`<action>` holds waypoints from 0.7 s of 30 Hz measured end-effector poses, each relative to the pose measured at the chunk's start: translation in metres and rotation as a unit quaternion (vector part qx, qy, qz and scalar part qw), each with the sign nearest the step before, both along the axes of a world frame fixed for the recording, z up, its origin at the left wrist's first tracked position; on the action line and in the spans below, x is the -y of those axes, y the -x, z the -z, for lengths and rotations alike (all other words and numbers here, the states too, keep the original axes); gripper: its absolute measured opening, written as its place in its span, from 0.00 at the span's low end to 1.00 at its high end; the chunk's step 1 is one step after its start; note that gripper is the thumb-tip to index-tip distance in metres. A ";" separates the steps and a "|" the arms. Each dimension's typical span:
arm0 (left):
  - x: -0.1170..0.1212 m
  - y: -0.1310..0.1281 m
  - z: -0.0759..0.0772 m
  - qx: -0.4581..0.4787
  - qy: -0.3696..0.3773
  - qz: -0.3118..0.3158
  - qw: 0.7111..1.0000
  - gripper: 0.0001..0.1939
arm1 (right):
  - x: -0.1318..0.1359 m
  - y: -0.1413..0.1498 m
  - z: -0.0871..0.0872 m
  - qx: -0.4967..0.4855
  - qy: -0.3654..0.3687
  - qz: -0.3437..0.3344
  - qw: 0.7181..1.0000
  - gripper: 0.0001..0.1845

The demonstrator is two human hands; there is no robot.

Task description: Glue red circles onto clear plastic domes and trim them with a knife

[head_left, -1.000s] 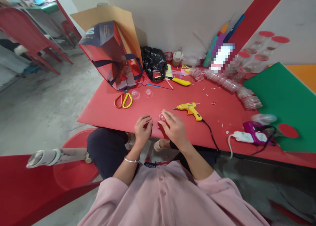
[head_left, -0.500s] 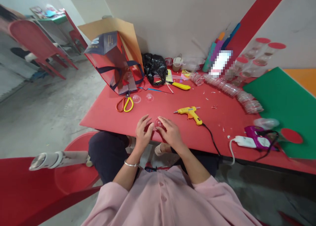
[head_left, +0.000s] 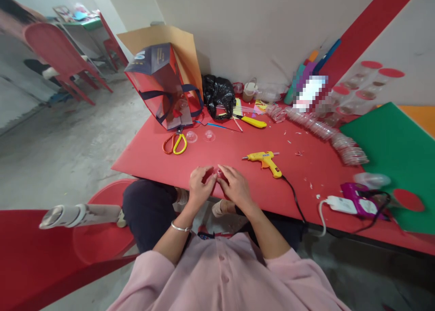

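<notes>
at the near edge of the red tabletop [head_left: 152,157], between both hands, there's a small clear plastic piece [head_left: 217,171]. the right hand [head_left: 237,186] has a narrow grip on it, index finger on the far side and thumb on the near side. the left hand [head_left: 200,186] is curled in right by it with the thumb pointing at the piece, but i can't tell if that grip is actually closed on it. just right of the hands lies a yellow glue gun [head_left: 267,159], nozzle pointing left. two clear domed pieces [head_left: 210,136] sit farther out and left, with red-and-yellow scissors [head_left: 174,140] just beside them. along the far side there's a big paper bag [head_left: 159,82], a black plastic bag [head_left: 219,96] and a yellow cutter [head_left: 254,122], then stacked clear plastic [head_left: 316,124] running right toward a green sheet [head_left: 380,143].
</notes>
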State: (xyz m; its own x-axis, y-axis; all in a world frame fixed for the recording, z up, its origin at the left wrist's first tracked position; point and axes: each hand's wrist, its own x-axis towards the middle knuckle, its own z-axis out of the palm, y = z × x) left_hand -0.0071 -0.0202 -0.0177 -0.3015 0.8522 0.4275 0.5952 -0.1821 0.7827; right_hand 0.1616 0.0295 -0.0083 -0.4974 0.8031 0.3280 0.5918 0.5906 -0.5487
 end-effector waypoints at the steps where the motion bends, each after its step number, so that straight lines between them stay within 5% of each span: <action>1: -0.004 0.002 -0.001 0.014 -0.001 -0.007 1.000 0.12 | 0.000 0.000 0.000 -0.003 -0.001 0.002 1.000 0.25; 7: -0.079 0.037 -0.026 -0.047 -0.009 -0.060 0.997 0.13 | 0.002 -0.002 0.005 -0.046 0.012 0.023 0.999 0.25; 11: -0.137 0.056 -0.041 -0.129 0.040 -0.041 0.990 0.28 | 0.002 -0.002 0.007 -0.035 0.003 0.023 0.999 0.25; 14: -0.157 0.057 -0.039 -0.137 0.089 -0.009 0.987 0.39 | 0.002 -0.002 0.007 -0.036 -0.001 0.017 0.999 0.25; 18: -0.165 0.053 -0.027 -0.061 0.102 -0.009 0.993 0.36 | 0.002 -0.003 0.006 -0.051 0.001 0.013 0.999 0.27; 21: -0.167 0.049 -0.024 0.158 0.093 -0.006 0.983 0.24 | 0.003 -0.003 0.005 -0.045 -0.001 0.007 0.999 0.27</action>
